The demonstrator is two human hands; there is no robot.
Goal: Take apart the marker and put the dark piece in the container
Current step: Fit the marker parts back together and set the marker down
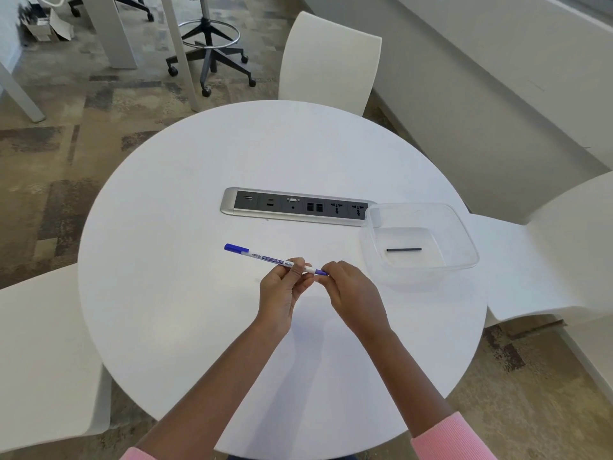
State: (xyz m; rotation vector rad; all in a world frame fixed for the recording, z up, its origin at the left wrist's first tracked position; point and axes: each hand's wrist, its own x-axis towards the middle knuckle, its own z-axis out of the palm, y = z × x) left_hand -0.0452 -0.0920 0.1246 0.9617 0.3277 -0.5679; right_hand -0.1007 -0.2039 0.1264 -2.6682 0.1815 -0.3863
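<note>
We hold one marker [272,258] above the table [185,327]: left hand [282,293] pinching its barrel, right hand [351,293] gripping the blue end plug. One dark piece [403,250] already lies in the single container [464,240] at right, so the task looks essentially done.

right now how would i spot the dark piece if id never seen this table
Start at the round white table and find the clear plastic container on its right side, just past the end of the grey socket strip. The dark piece lies flat on the container's floor: a thin black stick, the only thing inside.
</note>
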